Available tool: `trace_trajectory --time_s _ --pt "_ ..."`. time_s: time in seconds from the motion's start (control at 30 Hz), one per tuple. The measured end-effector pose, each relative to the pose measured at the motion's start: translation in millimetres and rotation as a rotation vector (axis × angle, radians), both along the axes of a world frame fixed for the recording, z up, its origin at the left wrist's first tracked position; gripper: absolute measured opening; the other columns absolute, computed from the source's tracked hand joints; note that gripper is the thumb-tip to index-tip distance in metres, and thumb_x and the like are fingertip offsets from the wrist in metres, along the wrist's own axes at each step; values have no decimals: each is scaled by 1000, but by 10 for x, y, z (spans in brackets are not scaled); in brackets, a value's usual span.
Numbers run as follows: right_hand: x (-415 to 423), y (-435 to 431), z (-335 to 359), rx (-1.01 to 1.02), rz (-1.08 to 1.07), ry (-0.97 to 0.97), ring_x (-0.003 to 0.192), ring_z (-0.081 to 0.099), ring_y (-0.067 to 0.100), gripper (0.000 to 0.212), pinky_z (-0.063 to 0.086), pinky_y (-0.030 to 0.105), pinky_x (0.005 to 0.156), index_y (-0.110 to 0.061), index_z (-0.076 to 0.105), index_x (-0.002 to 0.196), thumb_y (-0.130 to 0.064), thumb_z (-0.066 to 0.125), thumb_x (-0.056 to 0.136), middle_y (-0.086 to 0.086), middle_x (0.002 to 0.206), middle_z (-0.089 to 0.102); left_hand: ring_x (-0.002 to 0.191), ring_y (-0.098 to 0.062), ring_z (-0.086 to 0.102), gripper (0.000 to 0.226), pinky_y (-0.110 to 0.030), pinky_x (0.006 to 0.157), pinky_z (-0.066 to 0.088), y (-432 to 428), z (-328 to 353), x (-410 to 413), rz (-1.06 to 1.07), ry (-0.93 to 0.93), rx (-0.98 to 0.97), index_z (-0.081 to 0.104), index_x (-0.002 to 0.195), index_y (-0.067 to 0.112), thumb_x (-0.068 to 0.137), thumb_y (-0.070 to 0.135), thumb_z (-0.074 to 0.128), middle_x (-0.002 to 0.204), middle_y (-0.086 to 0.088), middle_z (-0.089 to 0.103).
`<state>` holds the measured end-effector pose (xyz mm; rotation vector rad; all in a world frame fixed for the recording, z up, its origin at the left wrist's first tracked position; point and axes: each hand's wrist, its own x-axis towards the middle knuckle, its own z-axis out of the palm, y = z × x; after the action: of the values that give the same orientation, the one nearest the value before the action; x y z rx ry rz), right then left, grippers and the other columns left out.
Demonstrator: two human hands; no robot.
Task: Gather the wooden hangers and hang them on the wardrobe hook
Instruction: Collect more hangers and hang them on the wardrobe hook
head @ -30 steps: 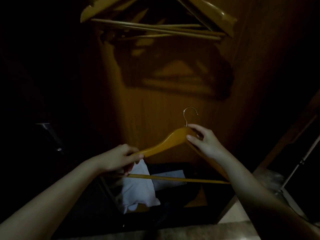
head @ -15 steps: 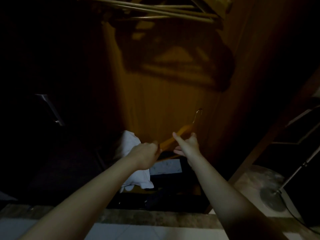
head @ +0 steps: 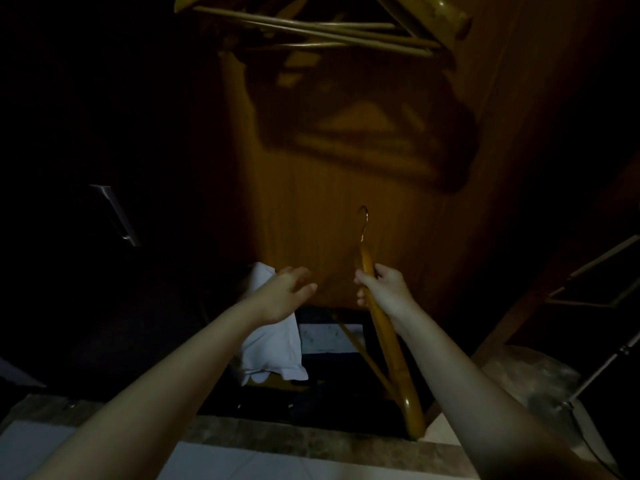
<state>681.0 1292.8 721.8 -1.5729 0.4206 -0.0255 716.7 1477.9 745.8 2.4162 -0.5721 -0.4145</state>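
My right hand (head: 386, 289) grips a wooden hanger (head: 391, 348) near its neck. The hanger is seen nearly edge-on, its metal hook (head: 363, 220) pointing up and one arm running down toward the floor. My left hand (head: 285, 294) is off the hanger, fingers loosely spread, a short way to its left. Several more wooden hangers (head: 322, 29) hang at the top of the view inside the dark wardrobe, throwing shadows on the wooden back panel (head: 311, 209). The hook they hang from is out of view.
A white cloth (head: 273, 341) lies on the wardrobe floor under my left hand, beside dark items. A metal handle (head: 116, 216) shows at the left in the dark. A stand with a round base (head: 540, 379) sits at the right. Pale floor tiles (head: 207, 459) run along the bottom.
My left hand has let go of the hanger and moved left. My right hand has turned the hanger from flat-on to nearly edge-on, its hook upright.
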Motion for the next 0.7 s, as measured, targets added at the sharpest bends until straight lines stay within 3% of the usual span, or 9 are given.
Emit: trace_trajectory --time_s 0.07,0.17,0.3,0.37,0.43,0.53,0.6,0.7 --pt "-87 -52 154 -88 149 -26 68 57 10 44 51 20 59 -8 44 135 -20 52 94 6 98 64 133 -25 36 55 -34 107 33 11 -23 79 13 -41 19 27 145 15 96 32 45 147 -12 32" --pt "-197 -137 410 -196 328 -82 73 58 9 30 49 21 64 -16 50 126 -22 47 96 0 106 66 138 -25 29 70 -41 113 29 -26 -26 151 2 -176 -10 13 149 23 92 33 53 153 -6 22" --pt "-279 -225 660 -184 417 -139 72 60 6 26 50 22 67 -19 52 121 -21 44 96 -3 108 68 133 -22 36 72 -43 110 31 -102 5 207 -22 -365 -59 12 146 35 89 37 56 147 -1 36" --pt "-296 -282 726 -152 426 -148 70 60 6 28 50 21 65 -16 52 122 -20 43 96 -2 109 68 121 -21 49 62 -37 98 43 -116 72 229 -17 -496 -82 21 143 34 91 35 53 133 -2 51" --pt "-293 -349 765 -139 440 -135 70 60 6 30 51 20 64 -14 52 124 -20 43 96 -1 109 68 105 -20 59 51 -29 76 46 -122 158 260 -29 -653 -34 29 141 30 94 34 49 118 -2 60" --pt "-250 -423 838 -191 446 -95 73 61 8 31 52 22 67 -14 54 124 -23 44 96 -3 104 68 92 -17 63 49 -23 62 38 -117 286 334 -66 -779 61 31 141 28 95 37 45 112 0 62" --pt "-183 -455 937 -309 448 -100 77 63 9 29 54 23 72 -23 53 123 -26 47 95 -2 107 66 90 -16 65 49 -18 54 32 -108 384 400 -75 -827 83 32 142 28 95 38 45 112 1 64" --pt "-36 -461 1154 -464 414 -158 89 67 14 49 55 27 81 -33 36 135 -23 55 91 6 128 54 71 -13 67 51 -10 46 22 -37 653 535 -70 -911 145 42 134 27 87 31 63 95 4 69"
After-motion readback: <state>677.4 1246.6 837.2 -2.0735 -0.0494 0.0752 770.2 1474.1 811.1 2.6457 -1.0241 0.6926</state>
